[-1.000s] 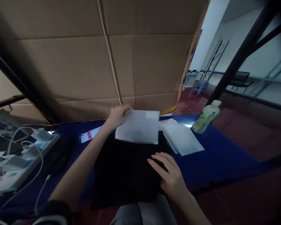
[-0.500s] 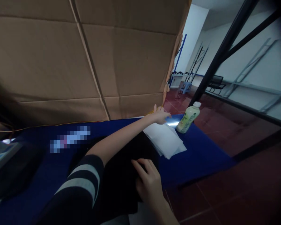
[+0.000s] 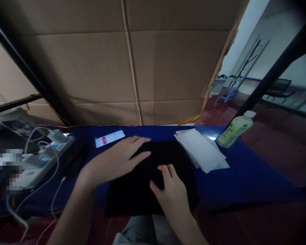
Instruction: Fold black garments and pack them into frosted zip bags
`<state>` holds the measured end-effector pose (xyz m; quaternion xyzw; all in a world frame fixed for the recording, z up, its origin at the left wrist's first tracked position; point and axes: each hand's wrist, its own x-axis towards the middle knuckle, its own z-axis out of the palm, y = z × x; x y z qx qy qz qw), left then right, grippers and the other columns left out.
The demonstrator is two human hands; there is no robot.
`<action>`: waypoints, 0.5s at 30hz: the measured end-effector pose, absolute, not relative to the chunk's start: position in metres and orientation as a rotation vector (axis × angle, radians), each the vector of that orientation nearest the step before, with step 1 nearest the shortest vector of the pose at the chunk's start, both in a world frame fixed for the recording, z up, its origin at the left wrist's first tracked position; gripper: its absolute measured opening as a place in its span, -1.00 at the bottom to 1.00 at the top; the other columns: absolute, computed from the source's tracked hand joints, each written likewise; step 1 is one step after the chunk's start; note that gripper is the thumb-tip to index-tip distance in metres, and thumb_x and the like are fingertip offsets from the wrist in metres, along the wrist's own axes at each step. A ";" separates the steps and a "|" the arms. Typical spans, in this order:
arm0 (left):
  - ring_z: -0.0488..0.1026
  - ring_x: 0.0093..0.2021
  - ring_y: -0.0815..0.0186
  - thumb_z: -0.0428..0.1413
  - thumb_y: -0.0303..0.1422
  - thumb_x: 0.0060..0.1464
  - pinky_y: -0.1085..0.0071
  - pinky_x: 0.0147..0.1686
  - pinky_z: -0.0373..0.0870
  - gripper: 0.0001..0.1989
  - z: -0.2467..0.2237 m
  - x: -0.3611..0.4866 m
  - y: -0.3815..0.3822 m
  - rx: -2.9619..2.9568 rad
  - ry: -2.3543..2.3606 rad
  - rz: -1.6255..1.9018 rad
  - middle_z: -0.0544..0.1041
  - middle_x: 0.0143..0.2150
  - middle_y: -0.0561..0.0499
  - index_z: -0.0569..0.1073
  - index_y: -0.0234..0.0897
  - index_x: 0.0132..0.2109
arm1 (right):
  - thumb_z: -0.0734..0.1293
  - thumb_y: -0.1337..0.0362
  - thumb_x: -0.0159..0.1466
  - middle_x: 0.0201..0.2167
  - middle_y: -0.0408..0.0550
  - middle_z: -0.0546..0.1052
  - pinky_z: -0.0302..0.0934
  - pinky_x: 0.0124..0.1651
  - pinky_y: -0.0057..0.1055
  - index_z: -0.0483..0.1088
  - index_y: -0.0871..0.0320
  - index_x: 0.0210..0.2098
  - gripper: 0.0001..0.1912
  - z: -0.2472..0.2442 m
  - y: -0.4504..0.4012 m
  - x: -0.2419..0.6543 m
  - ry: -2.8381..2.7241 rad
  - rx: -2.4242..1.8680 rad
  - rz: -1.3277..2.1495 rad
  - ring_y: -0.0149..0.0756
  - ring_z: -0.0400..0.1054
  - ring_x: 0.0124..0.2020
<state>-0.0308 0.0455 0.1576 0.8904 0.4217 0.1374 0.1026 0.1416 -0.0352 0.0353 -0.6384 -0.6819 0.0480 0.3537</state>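
Note:
A folded black cloth garment lies flat on the blue-covered table. My left hand rests on its far left part, fingers spread and holding nothing. My right hand sits on its near right part, fingers slightly bent on the cloth. To the right of the garment, a stack of white translucent sheets or bags lies slightly fanned, with neither hand touching it. A small white card with a red mark lies beyond my left hand.
A pale green bottle lies tilted at the table's far right. A power strip with white chargers and cables sits on the left. A cardboard wall rises behind the table. Red floor tiles show beyond the right edge.
My left hand no longer holds the white sheet; it went out to the stack and has come back onto the garment. My head has turned, shifting the view.

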 end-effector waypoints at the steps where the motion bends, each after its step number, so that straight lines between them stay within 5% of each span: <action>1: 0.39 0.15 0.19 -0.10 -0.11 0.29 0.21 0.16 0.26 -0.60 0.142 -0.046 0.032 2.554 1.368 0.463 0.44 0.15 -0.02 0.32 -0.09 0.19 | 0.39 0.20 0.16 -0.23 -0.03 0.46 0.32 -0.37 -0.33 0.35 0.10 -0.10 -0.68 0.035 -0.038 0.140 -1.816 -1.690 0.194 -0.17 0.45 -0.32; 4: 0.53 -0.10 0.19 -0.07 -0.10 0.25 0.25 -0.09 0.43 -0.66 0.091 -0.071 -0.006 2.276 1.660 0.614 0.48 0.00 -0.05 0.37 -0.15 0.03 | 0.40 0.06 0.15 -0.23 -0.05 0.45 0.33 -0.31 -0.32 0.36 0.07 -0.12 -0.64 0.037 -0.042 0.141 -1.903 -1.737 0.359 -0.15 0.46 -0.27; 8: 0.53 -0.31 0.21 -0.09 -0.06 0.21 0.31 -0.34 0.43 -0.68 0.042 -0.063 -0.040 1.951 1.890 0.802 0.48 -0.23 -0.02 0.39 -0.17 -0.15 | 0.36 -0.02 0.19 -0.22 -0.06 0.44 0.34 -0.23 -0.29 0.36 0.06 -0.15 -0.64 0.046 -0.041 0.147 -1.919 -1.765 0.511 -0.15 0.45 -0.22; 15: 0.53 -0.31 0.14 -0.05 0.02 0.13 0.36 -0.45 0.29 -0.61 0.031 -0.040 -0.046 1.668 2.094 0.635 0.52 -0.36 -0.01 0.41 -0.19 -0.17 | 0.35 0.11 0.23 -0.15 -0.01 0.44 0.33 -0.17 -0.31 0.36 0.12 -0.10 -0.69 0.055 -0.025 0.134 -2.096 -1.711 0.388 -0.16 0.42 -0.14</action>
